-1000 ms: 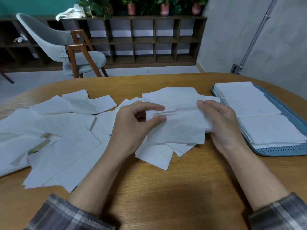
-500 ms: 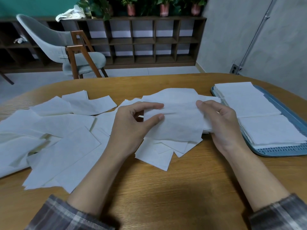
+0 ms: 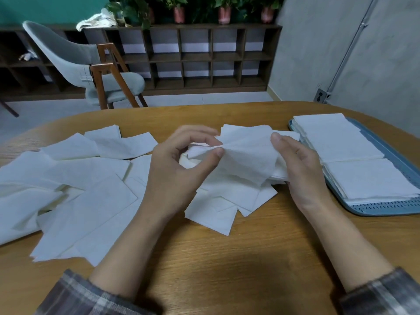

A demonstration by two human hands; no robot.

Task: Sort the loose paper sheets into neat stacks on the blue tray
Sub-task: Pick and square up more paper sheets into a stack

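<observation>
Left hand point(image 3: 179, 169): finger and thumb pinch the paper sheet point(image 3: 245, 155).
Right hand point(image 3: 302, 169): fingers hold its other side.
Around: loose sheets point(image 3: 79, 178) left, blue tray point(image 3: 386, 210) right, chair point(image 3: 75, 57) behind.

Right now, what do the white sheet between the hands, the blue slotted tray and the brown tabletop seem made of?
Thin white sheet: soft, matte tissue-like paper; it puckers where the left hand pinches it. Blue slotted tray: likely moulded plastic, matte. Brown tabletop: wood or veneer, visible grain, faint sheen.
</observation>
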